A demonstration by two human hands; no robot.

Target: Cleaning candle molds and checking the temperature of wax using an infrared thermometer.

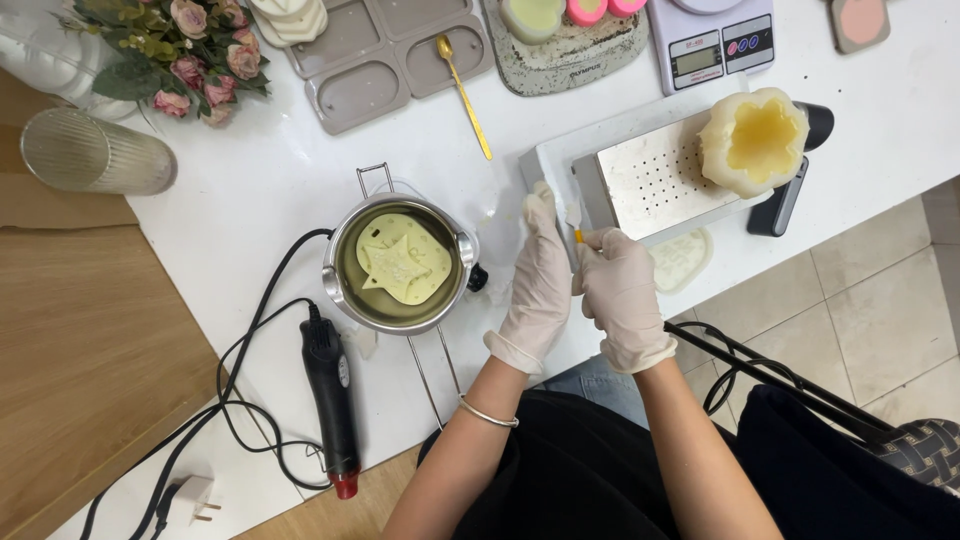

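Note:
Both my hands wear pale gloves. My left hand [538, 280] lies flat against the near left corner of a white tray [548, 160] that carries a perforated metal plate [652, 178]. My right hand [620, 295] is closed on a small scraper tool [577, 222] with an orange bit on its handle, its tip at the tray's edge. A pale yellow flower-shaped wax shell [753, 140], hollow and open upward, sits on the plate's far end. Left of my hands stands a metal melting pot [398, 262] with a yellowish star-shaped wax piece in it.
A black heat gun [333, 398] with its cable lies at the near left. Grey silicone moulds [385, 55], a gold spoon [464, 95], a digital scale [712, 40], a ribbed glass [95, 153] and a bunch of flowers [180, 50] line the far side. A flat wax disc [682, 260] lies near the table's edge.

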